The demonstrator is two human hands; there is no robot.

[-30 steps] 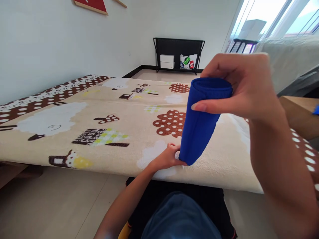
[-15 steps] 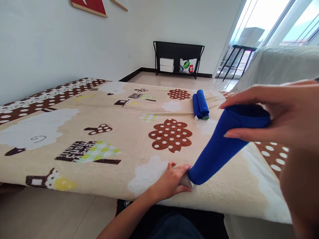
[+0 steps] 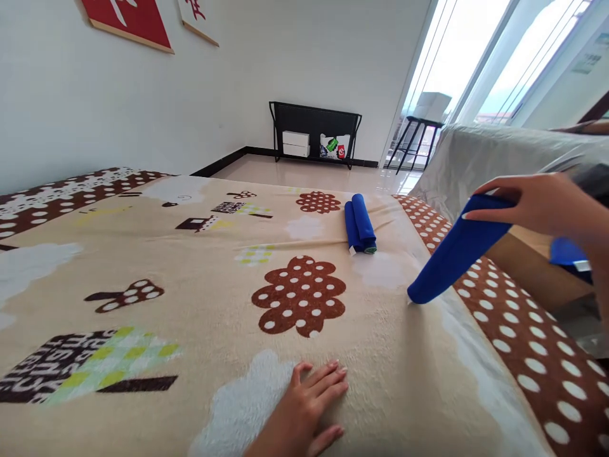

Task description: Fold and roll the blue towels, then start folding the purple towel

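My right hand [image 3: 537, 203] grips the upper end of a rolled blue cloth [image 3: 461, 251] between thumb and fingers. The roll slants down to the left, its lower end just above the blanket or touching it; I cannot tell which. Resting on the cream patterned blanket [image 3: 380, 343] is my left hand [image 3: 311, 406], fingers spread and holding nothing. Further back, two blue rolls [image 3: 360, 223] lie side by side on the blanket, with a small white tag at the near end.
Past the blanket's brown dotted border [image 3: 533, 355], a tan surface [image 3: 518, 263] and another blue item [image 3: 566, 252] show at the right. A covered sofa-like piece [image 3: 495, 152] stands behind. A black rack [image 3: 314, 120] is against the far wall, a black stool [image 3: 416, 139] by the window.
My right hand has carried the blue roll to the right and away from me. My left hand has let go of its lower end and now lies flat. The view has shifted.
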